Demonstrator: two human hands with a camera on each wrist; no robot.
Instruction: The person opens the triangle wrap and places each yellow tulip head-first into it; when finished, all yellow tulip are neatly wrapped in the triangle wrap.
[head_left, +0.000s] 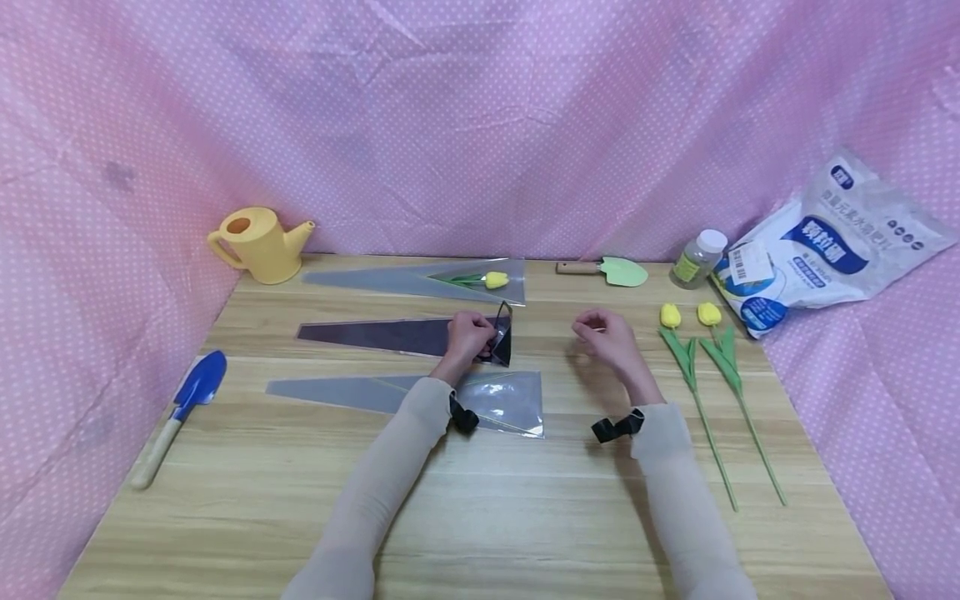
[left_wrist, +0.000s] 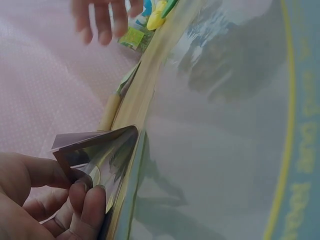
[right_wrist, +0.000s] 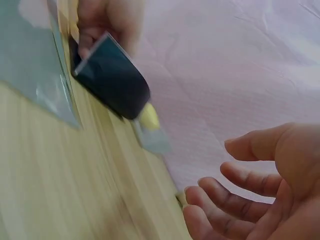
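Observation:
My left hand (head_left: 468, 335) pinches the upper layer of a dark wrapping sleeve (head_left: 375, 335) at its wide right end. That edge is lifted, so the sleeve's mouth gapes, as the right wrist view shows on the dark film (right_wrist: 112, 80). My right hand (head_left: 609, 337) hovers over the table to the right of the mouth, fingers loosely bent and holding nothing. Behind the dark sleeve lies a clear sleeve (head_left: 367, 283) with a yellow tulip (head_left: 495, 280) inside. A flat clear sleeve (head_left: 322, 390) lies in front, partly under my left forearm.
Two yellow tulips, a left one (head_left: 692, 383) and a right one (head_left: 738, 387), lie right of my right hand. Along the back stand a yellow watering can (head_left: 262, 246), green trowel (head_left: 622, 272), small bottle (head_left: 697, 260) and white bag (head_left: 832, 242). A blue trowel (head_left: 201, 382) lies left.

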